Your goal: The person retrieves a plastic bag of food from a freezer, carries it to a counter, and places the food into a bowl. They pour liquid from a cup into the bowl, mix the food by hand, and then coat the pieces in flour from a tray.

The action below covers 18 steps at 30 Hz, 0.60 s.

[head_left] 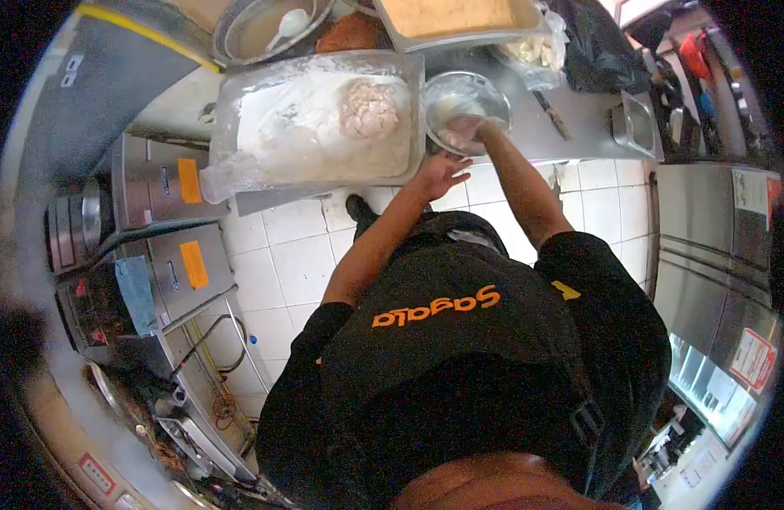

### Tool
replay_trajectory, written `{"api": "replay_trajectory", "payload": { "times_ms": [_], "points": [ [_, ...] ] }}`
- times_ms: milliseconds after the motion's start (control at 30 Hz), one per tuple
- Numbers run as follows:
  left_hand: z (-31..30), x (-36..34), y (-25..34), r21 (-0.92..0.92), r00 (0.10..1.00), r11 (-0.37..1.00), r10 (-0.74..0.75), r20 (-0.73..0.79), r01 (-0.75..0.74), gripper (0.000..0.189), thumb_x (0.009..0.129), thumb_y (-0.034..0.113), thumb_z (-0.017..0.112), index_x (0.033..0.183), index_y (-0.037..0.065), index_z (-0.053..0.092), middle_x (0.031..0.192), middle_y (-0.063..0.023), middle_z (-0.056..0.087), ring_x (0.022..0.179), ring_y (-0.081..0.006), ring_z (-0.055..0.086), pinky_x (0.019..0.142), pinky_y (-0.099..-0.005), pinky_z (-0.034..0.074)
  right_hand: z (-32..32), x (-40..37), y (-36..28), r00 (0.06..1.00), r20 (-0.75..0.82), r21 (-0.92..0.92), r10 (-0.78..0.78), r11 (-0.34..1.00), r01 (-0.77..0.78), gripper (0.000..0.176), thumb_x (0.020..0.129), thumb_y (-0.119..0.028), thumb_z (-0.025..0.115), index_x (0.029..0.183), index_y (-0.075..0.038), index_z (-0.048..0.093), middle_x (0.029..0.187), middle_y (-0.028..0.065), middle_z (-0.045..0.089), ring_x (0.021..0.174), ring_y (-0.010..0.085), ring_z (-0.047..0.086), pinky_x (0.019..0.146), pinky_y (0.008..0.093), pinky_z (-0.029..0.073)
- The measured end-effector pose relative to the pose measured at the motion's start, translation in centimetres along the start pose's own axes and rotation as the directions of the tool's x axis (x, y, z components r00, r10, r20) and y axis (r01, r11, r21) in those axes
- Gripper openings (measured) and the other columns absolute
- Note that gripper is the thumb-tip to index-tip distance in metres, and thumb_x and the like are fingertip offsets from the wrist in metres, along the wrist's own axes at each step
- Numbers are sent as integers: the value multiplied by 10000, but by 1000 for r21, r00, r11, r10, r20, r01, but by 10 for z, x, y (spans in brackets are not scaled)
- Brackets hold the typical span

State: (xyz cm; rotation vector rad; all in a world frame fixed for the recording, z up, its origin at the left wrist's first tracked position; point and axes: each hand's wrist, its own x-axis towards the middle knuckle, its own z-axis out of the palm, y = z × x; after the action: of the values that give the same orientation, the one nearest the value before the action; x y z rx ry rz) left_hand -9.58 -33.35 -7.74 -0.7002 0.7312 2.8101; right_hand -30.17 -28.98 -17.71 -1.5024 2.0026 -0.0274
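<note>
My right hand (pixel 487 133) reaches down into a round metal bowl (pixel 468 79), its fingers blurred. Pale liquid (pixel 454 105) and something pinkish show inside the bowl next to this hand; whether the fingers grip it, I cannot tell. Just below the bowl's near rim, my left hand (pixel 443 176) is open and holds nothing, fingers apart. To the left of the bowl stands a large clear tub (pixel 226 127) of white flour (pixel 277 106). A lump of pinkish, flour-dusted raw meat (pixel 369 110) lies in the tub's right part.
A knife (pixel 552 115) lies on the steel counter (pixel 524 119) right of the bowl, with a metal container (pixel 634 123) farther right. Behind are a tray of yellowish contents (pixel 460 17), a pot with a ladle (pixel 288 28) and a black bag (pixel 605 47). Steel drawers (pixel 184 187) stand at left.
</note>
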Motion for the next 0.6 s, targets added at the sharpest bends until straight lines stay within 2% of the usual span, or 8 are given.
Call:
{"api": "replay_trajectory", "payload": {
  "times_ms": [133, 167, 233, 300, 367, 433, 533, 600],
  "points": [
    [-14, 7, -1, 20, 999, 1000, -24, 37, 23, 477, 807, 16, 471, 1249, 100, 311, 1221, -88, 416, 1103, -257, 456, 908, -439, 386, 16, -2, 66, 965, -187, -131, -184, 978, 162, 377, 856, -207, 455, 1197, -49, 475, 1229, 133, 475, 1142, 204, 433, 984, 321, 320],
    [-15, 6, 1, 35, 998, 998, -51, 23, 50, 481, 817, 41, 476, 1260, 98, 298, 1222, -94, 417, 1101, -259, 460, 905, -434, 390, -7, -22, 39, 979, -203, 287, -3, 956, 62, 362, 864, -206, 449, 1187, -45, 482, 1204, 129, 493, 1110, 206, 459, 971, 323, 340],
    [-15, -4, 3, 83, 991, 988, -131, -12, 131, 480, 834, 84, 480, 1275, 92, 289, 1212, -99, 430, 1087, -259, 471, 892, -426, 401, -44, -53, -10, 953, -9, 902, 302, 413, -122, 336, 881, -203, 436, 1166, -37, 497, 1153, 122, 529, 1046, 209, 512, 945, 328, 379],
    [-10, -23, 6, 156, 971, 958, -235, -53, 240, 469, 849, 120, 478, 1281, 86, 298, 1189, -100, 452, 1063, -254, 488, 873, -420, 416, -44, -47, -3, 929, 89, 995, 360, -77, -66, 326, 884, -202, 438, 1154, -31, 504, 1125, 110, 546, 988, 204, 540, 892, 314, 416],
    [-5, -44, 5, 290, 978, 937, -206, 2, 197, 452, 842, 167, 514, 1256, 78, 355, 1152, -93, 476, 1035, -234, 499, 848, -393, 436, -48, -34, 13, 940, 99, 951, 325, -309, 7, 317, 887, -201, 439, 1141, -25, 511, 1098, 98, 563, 931, 199, 569, 838, 301, 452],
    [-14, -49, -4, 424, 977, 892, -203, 65, 157, 435, 835, 190, 535, 1229, 74, 394, 1147, -89, 479, 1024, -225, 504, 843, -374, 440, -63, -28, 17, 969, 26, 939, 247, -339, 61, 309, 890, -200, 441, 1129, -19, 518, 1070, 86, 580, 873, 194, 597, 785, 288, 488],
    [-33, -48, -15, 590, 973, 807, -135, 189, -3, 423, 834, 233, 546, 1201, 60, 425, 1142, -79, 480, 1023, -205, 503, 833, -340, 436, -131, -47, -75, 887, -450, 810, -100, 372, 453, 311, 870, -186, 466, 1123, -14, 524, 1074, 85, 579, 892, 163, 584, 777, 252, 484],
    [-21, -63, -6, 621, 979, 782, -79, 189, -57, 414, 845, 263, 530, 1191, 56, 435, 1132, -69, 483, 1025, -193, 496, 832, -332, 426, -161, -41, -115, 891, -392, 683, -229, 577, 448, 325, 869, -182, 452, 1147, -28, 515, 1138, 87, 548, 973, 163, 543, 859, 260, 422]
  ]
}}
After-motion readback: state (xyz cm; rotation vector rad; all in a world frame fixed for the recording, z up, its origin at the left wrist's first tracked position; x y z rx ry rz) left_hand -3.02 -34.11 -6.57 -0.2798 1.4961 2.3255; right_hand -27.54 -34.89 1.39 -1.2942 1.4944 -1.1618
